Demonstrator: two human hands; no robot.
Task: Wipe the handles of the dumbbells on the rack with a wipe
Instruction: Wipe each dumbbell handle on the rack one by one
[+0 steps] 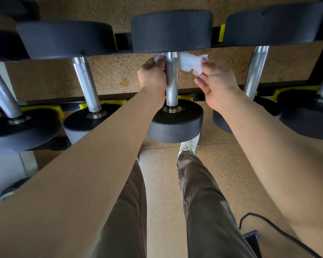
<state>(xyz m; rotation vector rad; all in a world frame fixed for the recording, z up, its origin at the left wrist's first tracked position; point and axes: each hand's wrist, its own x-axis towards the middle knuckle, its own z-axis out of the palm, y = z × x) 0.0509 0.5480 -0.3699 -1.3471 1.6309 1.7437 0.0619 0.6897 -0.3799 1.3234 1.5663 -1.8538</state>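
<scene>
The wipe (191, 63) is looped behind the centre dumbbell handle (172, 79) at 12 o'clock, pinched by the left hand (153, 75) and the right hand (215, 84); each grip is closed on an end. A pull along the handle is called for next.

The floor (162, 183) is tan with tiny dark specks. It has thin lines between big tiles. A black cord (280, 228) lies on it.

Dim, soft daylight; wide-angle edge distortion

wipe (189, 63): middle hidden behind handle (172, 81) | left hand (153, 75): fingertips hidden | outer dumbbells (306, 25): cut off by edges
</scene>
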